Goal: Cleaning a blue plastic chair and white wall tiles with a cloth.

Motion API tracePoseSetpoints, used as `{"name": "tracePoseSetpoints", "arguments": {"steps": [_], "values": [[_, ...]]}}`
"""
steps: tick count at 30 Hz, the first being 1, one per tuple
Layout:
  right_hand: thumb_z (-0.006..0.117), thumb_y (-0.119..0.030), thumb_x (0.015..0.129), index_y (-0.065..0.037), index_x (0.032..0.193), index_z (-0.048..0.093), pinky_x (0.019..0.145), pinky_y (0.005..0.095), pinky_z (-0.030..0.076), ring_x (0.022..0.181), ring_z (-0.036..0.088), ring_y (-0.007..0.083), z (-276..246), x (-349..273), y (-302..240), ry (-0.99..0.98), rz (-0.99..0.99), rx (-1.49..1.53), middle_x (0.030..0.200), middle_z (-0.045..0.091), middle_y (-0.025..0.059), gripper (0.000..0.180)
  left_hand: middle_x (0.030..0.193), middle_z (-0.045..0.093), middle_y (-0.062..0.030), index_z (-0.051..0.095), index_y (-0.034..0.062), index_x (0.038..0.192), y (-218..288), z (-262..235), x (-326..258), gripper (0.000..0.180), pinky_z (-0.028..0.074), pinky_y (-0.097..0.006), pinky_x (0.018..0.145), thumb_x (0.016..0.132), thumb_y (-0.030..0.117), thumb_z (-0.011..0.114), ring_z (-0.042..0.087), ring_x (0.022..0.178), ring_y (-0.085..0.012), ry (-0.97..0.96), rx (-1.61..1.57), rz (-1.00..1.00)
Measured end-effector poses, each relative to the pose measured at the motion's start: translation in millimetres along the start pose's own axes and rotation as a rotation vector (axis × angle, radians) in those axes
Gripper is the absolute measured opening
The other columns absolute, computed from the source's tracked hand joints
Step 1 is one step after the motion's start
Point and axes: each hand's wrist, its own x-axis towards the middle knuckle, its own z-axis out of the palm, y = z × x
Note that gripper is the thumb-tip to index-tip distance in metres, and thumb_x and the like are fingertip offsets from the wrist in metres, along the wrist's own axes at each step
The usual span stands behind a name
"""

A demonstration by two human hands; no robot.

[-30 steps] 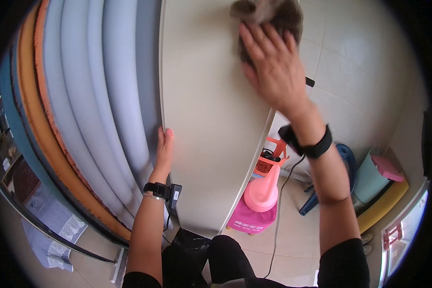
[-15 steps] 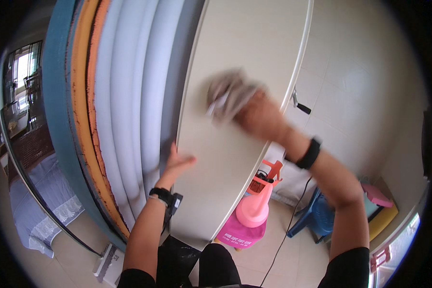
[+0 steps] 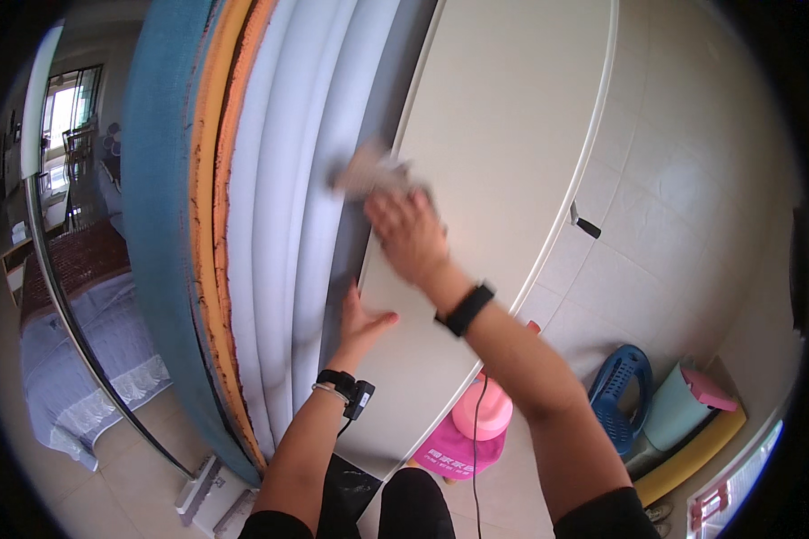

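Observation:
A tall cream panel [image 3: 503, 135] stands upright in front of me, narrow and smooth. My right hand [image 3: 412, 235] presses a crumpled brownish-grey cloth [image 3: 369, 172] flat against the panel at its left edge; the cloth is blurred and its far corner sticks out past that edge. Lower down, my left hand [image 3: 361, 328] grips the same edge, thumb on the panel's face and the other fingers partly hidden round the side. Both wrists carry black bands.
Left of the panel hang white folds [image 3: 283, 207] beside orange and blue layers [image 3: 167, 225]. A pink container [image 3: 483, 411] on a magenta-topped stool, a dark cord, a blue plastic chair [image 3: 622, 395] and a pale bin [image 3: 680, 413] stand right. A black-handled lever [image 3: 587, 226] projects beyond the panel.
My right hand has swept the cloth left across the panel to its edge. My left hand stays on the edge. The whole view has shifted, with things appearing further right.

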Motion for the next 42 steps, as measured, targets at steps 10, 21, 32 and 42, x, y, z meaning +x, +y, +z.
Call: {"name": "tracePoseSetpoints", "arguments": {"steps": [10, 21, 32, 42], "values": [[0.056, -0.017, 0.082, -0.014, 0.116, 0.063, 0.106, 0.0405, 0.032, 0.117, 0.051, 0.0247, -6, -162, -45, -0.194, -0.130, 0.670, 0.119, 0.060, 0.0086, 0.035, 0.144, 0.032, -0.0163, 0.021, 0.0010, 0.145, 94, 34, -86, 0.060, 0.023, -0.037, 0.111, 0.093, 0.009, 0.049, 0.032, 0.134, -0.0257, 0.240, -0.484, 0.002], [0.055, 0.003, 0.069, 0.000, 0.095, 0.066, 0.065, 0.0376, 0.051, 0.075, 0.065, 0.0323, -54, -127, 45, -0.127, 0.255, 1.269, 0.084, 0.068, 0.0144, 0.029, 0.150, 0.004, -0.0316, 0.012, -0.0007, 0.147, 101, 97, -55, 0.081, 0.005, -0.055, 0.112, 0.092, 0.044, 0.050, 0.005, 0.139, -0.0480, 0.021, 0.263, 0.357], [0.049, -0.017, 0.093, -0.005, 0.149, 0.009, 0.112, 0.0520, 0.015, 0.141, 0.011, 0.0425, -35, -147, 100, 0.440, 0.642, 0.701, 0.153, 0.005, 0.0258, 0.070, 0.146, 0.021, -0.0306, 0.030, -0.0003, 0.140, 174, 59, 130, 0.059, 0.016, -0.060, 0.109, 0.094, 0.032, 0.048, 0.020, 0.136, -0.0461, 0.223, 0.647, 0.649], [0.050, -0.011, 0.091, -0.005, 0.149, 0.014, 0.114, 0.0436, 0.016, 0.142, 0.013, 0.0411, -22, -137, 93, 0.584, 0.620, 0.749, 0.153, 0.008, 0.0257, 0.069, 0.114, 0.059, -0.0273, 0.051, -0.0057, 0.122, 92, 14, 131, 0.055, 0.043, -0.041, 0.091, 0.099, 0.043, 0.038, 0.055, 0.107, -0.0402, 0.196, 0.081, 0.241]]}}
